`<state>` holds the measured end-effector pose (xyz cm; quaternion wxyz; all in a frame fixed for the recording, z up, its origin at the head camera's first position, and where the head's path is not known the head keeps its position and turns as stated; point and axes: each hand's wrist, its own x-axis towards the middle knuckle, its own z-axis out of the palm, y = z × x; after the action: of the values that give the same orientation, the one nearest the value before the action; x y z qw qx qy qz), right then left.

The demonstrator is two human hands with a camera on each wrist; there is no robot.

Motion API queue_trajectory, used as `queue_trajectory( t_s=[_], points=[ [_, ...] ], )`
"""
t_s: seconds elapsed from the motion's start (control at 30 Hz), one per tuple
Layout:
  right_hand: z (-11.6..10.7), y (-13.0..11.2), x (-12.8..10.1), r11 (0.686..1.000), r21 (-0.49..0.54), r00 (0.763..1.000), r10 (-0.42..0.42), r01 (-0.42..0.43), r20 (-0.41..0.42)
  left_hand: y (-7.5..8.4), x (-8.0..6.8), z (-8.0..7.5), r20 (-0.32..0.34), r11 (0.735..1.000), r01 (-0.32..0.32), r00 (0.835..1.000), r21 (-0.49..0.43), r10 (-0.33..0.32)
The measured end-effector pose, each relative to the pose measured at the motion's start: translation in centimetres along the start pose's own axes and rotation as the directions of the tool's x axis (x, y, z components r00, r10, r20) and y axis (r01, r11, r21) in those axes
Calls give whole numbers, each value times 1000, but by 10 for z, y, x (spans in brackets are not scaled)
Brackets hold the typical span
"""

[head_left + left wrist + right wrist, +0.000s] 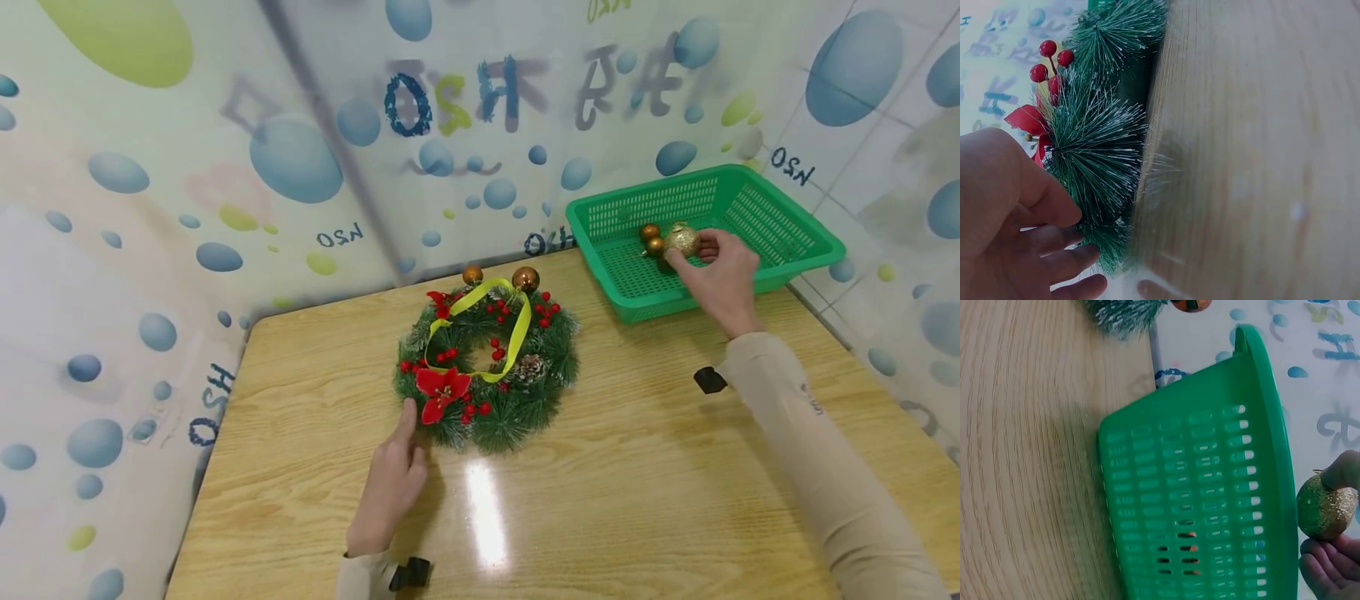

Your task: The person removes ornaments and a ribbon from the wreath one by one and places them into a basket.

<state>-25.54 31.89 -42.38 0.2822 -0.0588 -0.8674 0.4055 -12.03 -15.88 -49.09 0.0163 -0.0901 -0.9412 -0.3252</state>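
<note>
Two hands [393, 479] – one wreath [487, 371], one basket [780, 212], three baubles [681, 240].

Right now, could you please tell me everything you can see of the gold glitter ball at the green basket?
The gold glitter ball is a small round ornament with a rough, sparkly surface. It is held over the inside of the green basket, pinched between the fingers and thumb of the right hand. In the right wrist view a fingertip presses its top, where a thin hook or cap seems to stick out. Two smaller, smooth copper balls lie just beside it in the basket; whether they touch it cannot be told.
</note>
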Motion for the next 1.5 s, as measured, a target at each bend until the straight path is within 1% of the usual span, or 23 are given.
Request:
queue_trajectory(
  t_s=[0.1, 0.27, 0.43, 0.5, 0.7, 0.87, 0.93, 1.03, 1.1, 1.23, 1.4, 1.5],
  points=[
    [-3, 5, 4, 1000, -21, 1000, 7, -7, 6, -1, 0, 0, 6, 1000, 11, 1000, -4, -11],
    [-9, 12, 8, 998, -52, 999, 48, -47, 25, -1, 0, 1, -1, 1000, -4, 1000, 9, 4],
    [-12, 20, 12, 995, -68, 996, 79, -76, 31, -1, 0, 1, -3, 1000, -2, 1000, 6, 2],
    [-13, 23, 14, 994, -73, 996, 86, -84, 31, -1, 0, 0, -1, 1000, 2, 1000, 1, -2],
    [-15, 28, 17, 991, -100, 995, 95, -92, 23, -1, 1, 1, -13, 1000, -17, 1000, 15, 17],
    [-16, 34, 21, 985, -124, 992, 124, -120, 24, -1, 1, 0, 2, 1000, -3, 1000, 1, 3],
    [-17, 36, 23, 984, -135, 992, 122, -118, 22, 0, 1, 0, 8, 1000, 7, 1000, -7, -7],
    [-19, 38, 27, 983, -147, 993, 115, -111, 19, 0, 1, 0, 4, 1000, 8, 1000, 6, -8],
    [-20, 40, 29, 982, -156, 994, 109, -105, 19, 1, 1, 0, -7, 1000, -6, 1000, 11, 6],
    [-22, 44, 33, 981, -165, 993, 111, -104, 31, 1, 1, 1, -8, 1000, -5, 1000, 10, 5],
    [-24, 47, 33, 982, -158, 990, 120, -107, 71, 1, 1, 1, 17, 1000, 27, 1000, -7, -27],
    [-24, 46, 32, 978, -186, 989, 113, -93, 96, 2, 1, -1, 24, 999, 31, 999, -4, -31]
  ],
)
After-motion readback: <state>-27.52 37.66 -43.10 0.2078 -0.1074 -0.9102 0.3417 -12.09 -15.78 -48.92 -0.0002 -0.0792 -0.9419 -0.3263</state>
